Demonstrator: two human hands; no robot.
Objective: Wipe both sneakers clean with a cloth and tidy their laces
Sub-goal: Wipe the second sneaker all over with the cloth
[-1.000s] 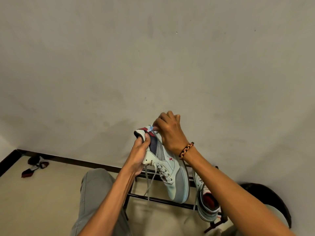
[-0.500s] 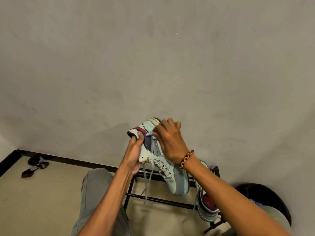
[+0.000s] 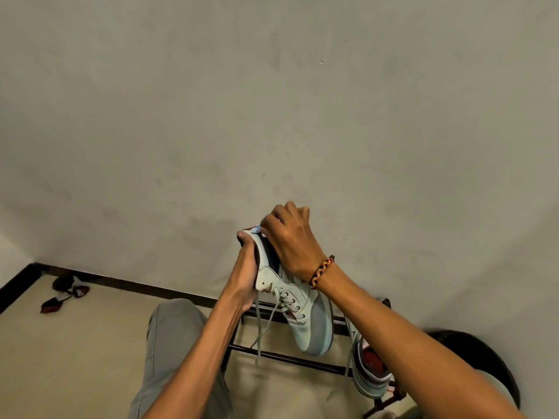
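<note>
Two hands hold a pale sneaker (image 3: 305, 325) up before a wall.
The left hand (image 3: 246, 275) grips its heel; the right hand (image 3: 292, 240) presses a barely visible blue cloth (image 3: 257, 229) against it, fingers curled.

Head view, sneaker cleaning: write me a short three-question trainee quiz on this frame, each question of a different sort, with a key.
1. True or false: the left hand grips the raised sneaker.
2. Where is the second sneaker? A) on the rack B) on the person's lap C) on the floor by the wall
3. Fill in: the laces of the raised sneaker hang ____.

Key: 1 true; 2 A; 3 loose. The right hand curls over the heel end on a small blue cloth.
</note>
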